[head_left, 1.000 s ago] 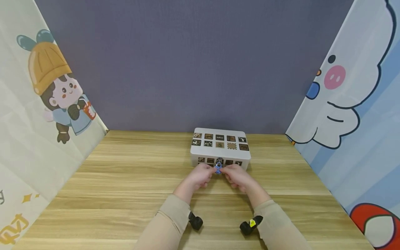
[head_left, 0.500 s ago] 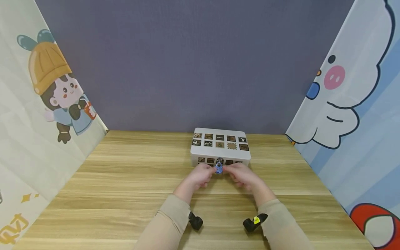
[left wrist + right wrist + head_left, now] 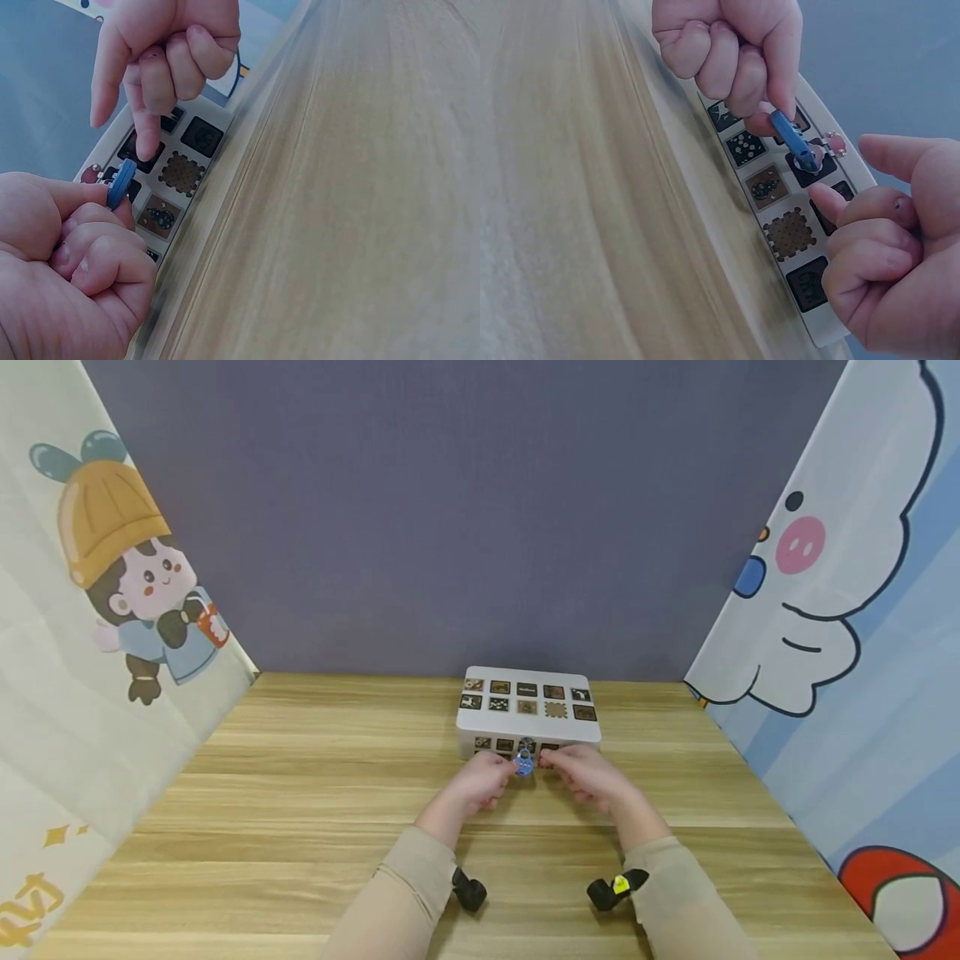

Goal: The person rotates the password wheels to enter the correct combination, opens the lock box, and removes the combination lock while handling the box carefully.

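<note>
A small blue combination padlock (image 3: 524,763) hangs by its shackle at the metal hasp (image 3: 834,144) on the front of a white box (image 3: 529,723). My left hand (image 3: 483,779) pinches the padlock's body between thumb and index finger, its other fingers curled in. Just to the right, my right hand (image 3: 588,775) is apart from the padlock. Its thumb and index finger are extended with a gap between them, and the remaining fingers are folded. In the left wrist view the padlock (image 3: 122,184) appears edge-on, beside the right fingertip. Whether the shackle is latched cannot be told.
The box bears small dark and brown square pictures on lid and front. It stands at the back of a wood-grain table (image 3: 315,793), near a grey-blue panel (image 3: 465,527). Cartoon-printed sheets (image 3: 847,585) flank both sides. Black cameras (image 3: 470,891) sit at both wrists.
My right hand has let go of the padlock and drawn back a little to the right, its thumb and index finger now apart. My left hand keeps its pinch in the same place.
</note>
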`<state>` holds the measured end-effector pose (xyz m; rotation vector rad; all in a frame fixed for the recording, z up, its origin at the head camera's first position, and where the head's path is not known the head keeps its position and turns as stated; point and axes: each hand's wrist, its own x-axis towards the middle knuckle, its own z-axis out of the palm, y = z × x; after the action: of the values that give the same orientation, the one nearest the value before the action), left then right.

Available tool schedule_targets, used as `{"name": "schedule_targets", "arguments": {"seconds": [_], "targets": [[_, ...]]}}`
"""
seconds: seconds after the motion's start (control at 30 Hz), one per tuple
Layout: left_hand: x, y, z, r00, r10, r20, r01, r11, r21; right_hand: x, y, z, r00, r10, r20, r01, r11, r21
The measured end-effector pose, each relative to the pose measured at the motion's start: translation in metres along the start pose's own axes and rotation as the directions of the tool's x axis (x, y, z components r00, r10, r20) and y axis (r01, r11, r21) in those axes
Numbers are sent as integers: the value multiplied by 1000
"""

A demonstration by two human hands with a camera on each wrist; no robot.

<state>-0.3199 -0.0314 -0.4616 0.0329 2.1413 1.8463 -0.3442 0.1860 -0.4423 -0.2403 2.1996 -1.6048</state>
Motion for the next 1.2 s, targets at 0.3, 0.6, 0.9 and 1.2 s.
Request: {"name": "schedule_targets", "arguments": {"seconds": [0.3, 0.6, 0.9, 1.2], "targets": [[-2, 1, -1, 1000, 9, 17, -8, 1000, -9, -2, -5, 1, 998, -42, -37, 40, 998, -52], [-1, 2, -1, 1000, -3, 20, 4, 1000, -16, -2, -7, 8, 997, -54, -58, 50, 996, -81], [-2, 1, -1, 1000, -3, 27, 4, 1000, -26, 2, -3, 19, 995, -85, -58, 79, 992, -102], [-3, 0, 0, 1000, 15, 18, -15, 999, -34, 2, 0, 29, 997, -60, -48, 57, 996, -76]]}}
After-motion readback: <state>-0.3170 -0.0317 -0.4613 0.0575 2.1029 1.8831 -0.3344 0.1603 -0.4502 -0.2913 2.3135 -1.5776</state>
